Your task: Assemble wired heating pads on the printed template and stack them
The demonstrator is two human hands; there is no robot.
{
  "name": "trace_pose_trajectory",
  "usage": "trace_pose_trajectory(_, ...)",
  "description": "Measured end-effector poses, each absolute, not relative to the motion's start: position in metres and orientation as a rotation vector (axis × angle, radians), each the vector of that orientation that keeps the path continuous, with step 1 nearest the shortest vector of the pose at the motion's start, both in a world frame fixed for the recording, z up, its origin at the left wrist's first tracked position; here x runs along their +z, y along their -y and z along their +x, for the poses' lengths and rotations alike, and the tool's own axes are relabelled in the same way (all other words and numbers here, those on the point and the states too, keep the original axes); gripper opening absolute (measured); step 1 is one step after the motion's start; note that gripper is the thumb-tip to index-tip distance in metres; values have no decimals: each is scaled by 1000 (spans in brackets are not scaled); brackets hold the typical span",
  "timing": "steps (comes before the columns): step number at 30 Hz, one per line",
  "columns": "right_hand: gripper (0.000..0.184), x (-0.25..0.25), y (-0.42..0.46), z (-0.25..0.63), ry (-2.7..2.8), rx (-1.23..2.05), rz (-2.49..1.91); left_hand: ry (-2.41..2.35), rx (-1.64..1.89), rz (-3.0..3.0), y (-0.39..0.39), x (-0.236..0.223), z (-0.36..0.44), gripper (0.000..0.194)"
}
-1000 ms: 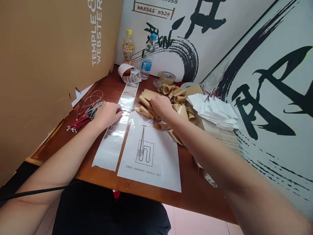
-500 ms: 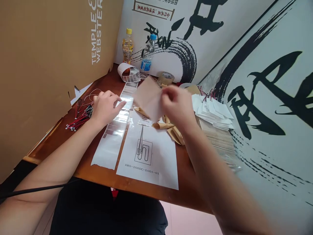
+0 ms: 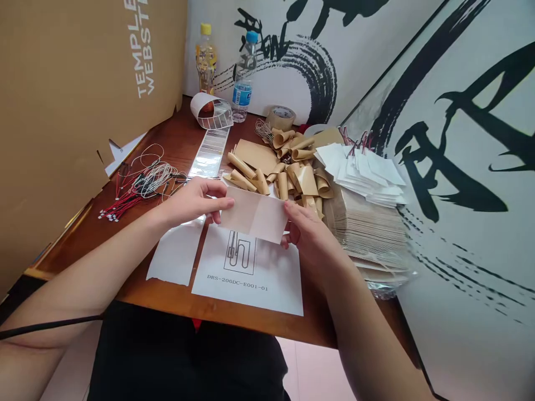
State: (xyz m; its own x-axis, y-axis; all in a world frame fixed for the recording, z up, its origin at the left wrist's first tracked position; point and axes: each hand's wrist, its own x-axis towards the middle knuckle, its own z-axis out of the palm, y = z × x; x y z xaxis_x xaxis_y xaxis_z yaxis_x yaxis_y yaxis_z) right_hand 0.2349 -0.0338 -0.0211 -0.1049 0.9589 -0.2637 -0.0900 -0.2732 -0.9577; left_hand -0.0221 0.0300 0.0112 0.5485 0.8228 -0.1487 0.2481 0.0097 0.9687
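1. The left hand [image 3: 194, 203] is half closed and pinches the left edge of a pale sheet [image 3: 253, 214], with the thumb on top.
2. The right hand [image 3: 309, 236] grips the right edge of same sheet, so the sheet is held flat in the air between both hands, not touching the table.
3. Under the sheet lies a white printed drawing [image 3: 246, 278], and its lower edge is near the front edge of the wooden table [image 3: 175, 136].
4. Just beside it, to the left, is a white strip [image 3: 175, 259], which goes under the left hand.
5. Curled tan paper pieces [image 3: 292, 175] are just beyond the hands, so little room is there. On the right are white tags with red wires [image 3: 363, 175], above a stack of tan sheets [image 3: 363, 228].
6. Left of the left hand lie red wires [image 3: 137, 192], near a cardboard panel [image 3: 83, 111] along the table side. Some open wood remains there, and also right of the drawing.
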Motion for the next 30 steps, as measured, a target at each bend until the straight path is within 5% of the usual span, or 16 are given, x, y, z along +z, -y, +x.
trace_pose_trajectory(11,63,-16,29,235,934,1527,-1340,-909,726,1653,-32,12,-23,24)
trace_pose_trajectory(15,75,-7,30,241,846,1686,-1314,-802,648,1726,-26,16,-22,40)
trace_pose_trajectory(17,65,-5,32,243,818,1683,-1355,-784,605,1756,-22,17,-20,46)
trace_pose_trajectory(20,47,-8,36,243,830,1710,-1393,-849,530,1855,-15,13,-15,29)
trace_pose_trajectory(22,47,-11,38,244,902,1761,-1423,-904,502,1810,-12,8,-10,25)
trace_pose_trajectory(26,38,-17,38,244,1097,1843,-1531,-1011,448,1592,-10,-1,-4,47)
trace_pose_trajectory(30,39,-20,34,239,1213,1825,-1613,-1049,375,1524,-12,-2,-3,37)
